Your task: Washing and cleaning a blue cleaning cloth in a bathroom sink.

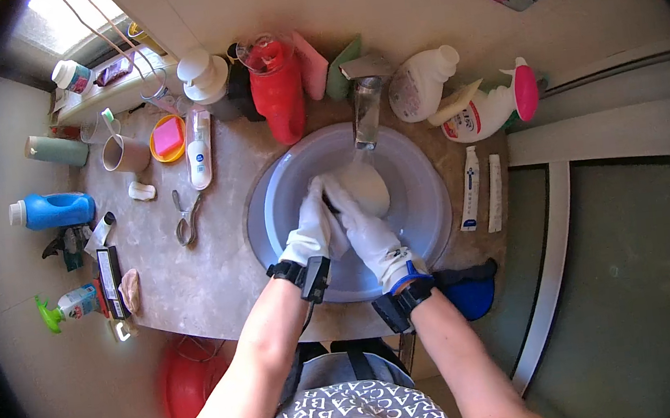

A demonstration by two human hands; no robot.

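Observation:
My left hand (pixel 310 224) and my right hand (pixel 364 224), both in white gloves with black straps at the wrists, meet over a pale blue plastic basin (pixel 426 199). A light cloth seems to hang between my palms; its outline merges with the gloves. Just beyond my fingertips is a round whitish object (pixel 367 187), perhaps a bowl or foamy water, under the metal faucet (pixel 367 114). Water appears to run from the spout. My fingers are partly hidden against each other, so what each holds is unclear.
Left on the counter (pixel 225 269) lie metal tongs or scissors (pixel 187 218), a cup (pixel 126 155) and pink soap (pixel 168 136). Behind stand a red container (pixel 280 92) and white bottles (pixel 420 84). Toothpaste tubes (pixel 470 192) and a blue mitt (pixel 472 292) lie right.

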